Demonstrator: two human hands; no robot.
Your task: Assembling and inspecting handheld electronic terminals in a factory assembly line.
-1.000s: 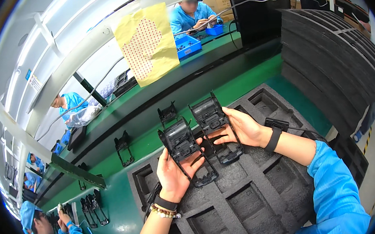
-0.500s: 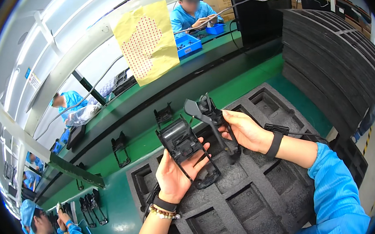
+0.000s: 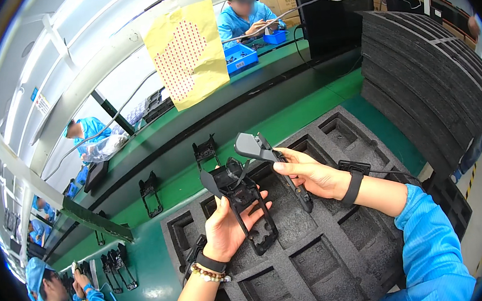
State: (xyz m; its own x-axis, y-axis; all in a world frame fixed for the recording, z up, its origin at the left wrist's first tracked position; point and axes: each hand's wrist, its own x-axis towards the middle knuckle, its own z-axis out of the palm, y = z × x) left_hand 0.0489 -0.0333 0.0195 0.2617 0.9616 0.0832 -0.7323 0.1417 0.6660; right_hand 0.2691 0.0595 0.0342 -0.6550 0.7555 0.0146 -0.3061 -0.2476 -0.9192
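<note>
My left hand (image 3: 223, 229), palm up, is closed around a black plastic bracket (image 3: 244, 194) with an open rectangular frame at its lower end and a wider head on top. Just right of it, a similar black part (image 3: 252, 145), seen nearly side-on with a smooth grey-black plate at its head, is pinched between the thumb and fingers of my right hand (image 3: 315, 176). The two parts hang close together, and I cannot tell whether their heads touch. Beneath both hands lies a dark foam tray (image 3: 291, 240) with square pockets.
More black brackets (image 3: 150, 192) stand along the green bench (image 3: 153, 262). Stacked foam trays (image 3: 417, 88) rise at the right, beside a black monitor (image 3: 330, 27). A yellow sheet (image 3: 188, 55) hangs from a rail. Co-workers in blue sit at the left and across the bench.
The left bracket has turned, so its inner side faces me instead of its rounded outer side. The right part has also rotated, showing its smooth plate, and my right hand has dipped slightly.
</note>
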